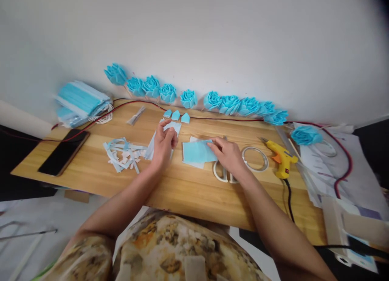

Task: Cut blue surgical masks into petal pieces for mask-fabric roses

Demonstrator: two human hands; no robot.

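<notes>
My right hand (227, 152) pinches the upper right corner of a blue rectangle of mask fabric (197, 151), which lies over a white piece on the wooden table. Below that wrist are the white handles of scissors (219, 172), partly hidden. My left hand (165, 142) hovers with loosely bent fingers apart, nothing seen in them, over a pale blue and white sheet (151, 148). Beyond it sit small pointed blue fabric petals (175, 115). To its left is a heap of cut strips (124, 154).
Several blue fabric flowers (188, 98) line the wall. Masks (82, 98) are stacked at the back left, near a phone (63, 152). A white ring (255, 158) and a yellow glue gun (284, 157) lie right. A red and black cable (136, 103) crosses the back.
</notes>
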